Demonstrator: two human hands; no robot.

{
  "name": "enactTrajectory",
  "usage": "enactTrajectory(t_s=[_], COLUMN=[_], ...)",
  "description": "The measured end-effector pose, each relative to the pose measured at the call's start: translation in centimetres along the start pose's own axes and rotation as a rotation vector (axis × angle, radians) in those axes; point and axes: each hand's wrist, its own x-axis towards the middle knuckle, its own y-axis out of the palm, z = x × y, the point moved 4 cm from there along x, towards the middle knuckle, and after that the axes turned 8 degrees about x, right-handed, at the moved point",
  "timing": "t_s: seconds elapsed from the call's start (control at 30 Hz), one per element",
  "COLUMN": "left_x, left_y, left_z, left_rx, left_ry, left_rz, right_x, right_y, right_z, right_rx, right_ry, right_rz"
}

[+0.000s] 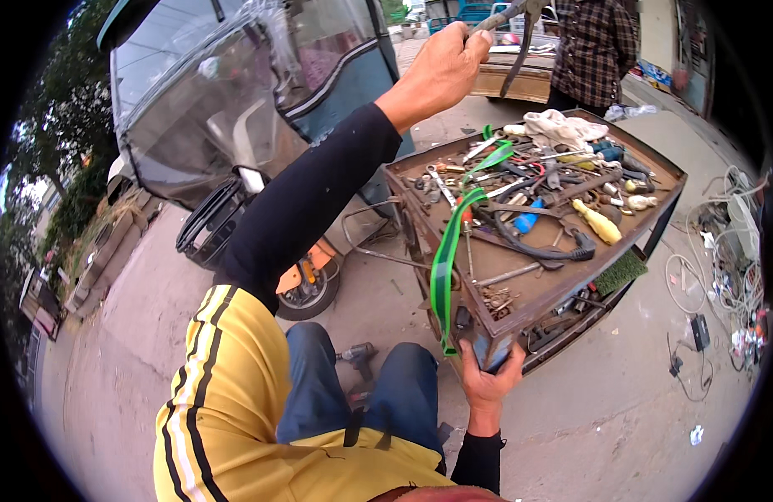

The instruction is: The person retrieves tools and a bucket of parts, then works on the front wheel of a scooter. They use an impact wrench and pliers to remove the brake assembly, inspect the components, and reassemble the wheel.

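Observation:
My left hand (441, 71) is raised at the top middle, closed around the handle of a hammer (520, 46). Its dark head has a long curved prong pointing down, and part of it is cut off by the upper edge. Low at the near corner of a rusty metal tool cart (533, 314), my right hand (489, 381) grips a small grey-blue piece (492, 353) between thumb and fingers. It touches the corner; whether it is part of the cart I cannot tell. Beside it, a green strap (441, 280) hangs over the cart's left edge.
Pliers, wrenches, a yellow-handled screwdriver (597, 222) and a white rag (564, 128) crowd the cart top. A power drill (357, 358) lies between my knees. A covered three-wheeler (236, 92) stands at left, tangled cables (729, 251) lie at right, and a person in plaid (594, 50) stands behind.

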Motion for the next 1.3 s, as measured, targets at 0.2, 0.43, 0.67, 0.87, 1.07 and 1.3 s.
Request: enactTrajectory(t_s=[0.2,0.43,0.67,0.87,1.07,1.3], left_x=[-20.7,-49.7,-73.6,-85.7,-87.1,-86.1], left_y=[-13.0,-18.6,-23.2,-20.7,-17.5,-14.1], left_z=[-2.9,-1.9,2.2,17.0,39.9,53.2], left_rx=[-0.752,-0.996,-0.647,-0.662,-0.801,-0.936], left_ry=[-0.319,-0.777,-1.451,-1.587,-1.503,-1.352], left_rz=[-0.113,-0.612,-0.927,-0.72,-0.653,-0.548], right_x=[-1.3,-0.6,0.9,0.9,1.3,-2.2], right_y=[1.0,-0.2,-3.9,-2.1,-3.1,-5.0], right_z=[-0.4,-0.5,-3.0,0.7,-0.1,1.0], right_rx=[0.18,0.089,-0.117,-0.244,-0.398,-0.598], right_ry=[0.091,0.156,0.073,-0.027,-0.092,-0.035], right_rz=[-0.024,-0.159,-0.128,0.046,0.089,0.058])
